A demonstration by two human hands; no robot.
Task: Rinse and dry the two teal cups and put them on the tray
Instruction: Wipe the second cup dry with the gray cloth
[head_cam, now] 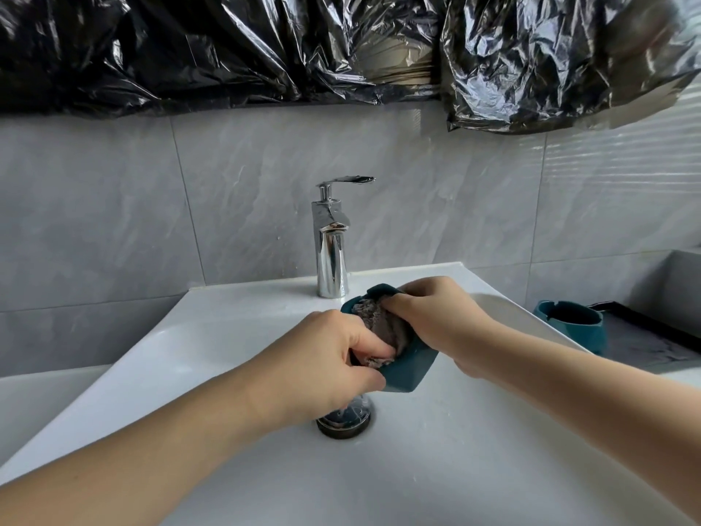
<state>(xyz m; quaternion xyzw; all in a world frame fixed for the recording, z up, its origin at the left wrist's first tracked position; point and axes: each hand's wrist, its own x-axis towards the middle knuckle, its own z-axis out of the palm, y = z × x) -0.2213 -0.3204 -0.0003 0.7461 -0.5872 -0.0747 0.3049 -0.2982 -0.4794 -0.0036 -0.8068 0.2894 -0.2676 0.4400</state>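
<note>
A teal cup (407, 368) is held tilted above the white sink (227, 336), its mouth facing up and left. My left hand (333, 358) grips its near rim, thumb under the edge. My right hand (432, 317) pinches a grey cloth (383, 328) and presses it into the cup's inside, fingers hooked over the far rim. The second teal cup (569, 322) stands upright on the dark tray (645, 336) at the right, beside the sink.
A chrome faucet (332, 252) stands just behind the hands, with no water running. The drain plug (345, 415) lies below my left hand. Black plastic sheeting (265, 51) hangs over the tiled wall. A grey ledge (682, 275) rises behind the tray.
</note>
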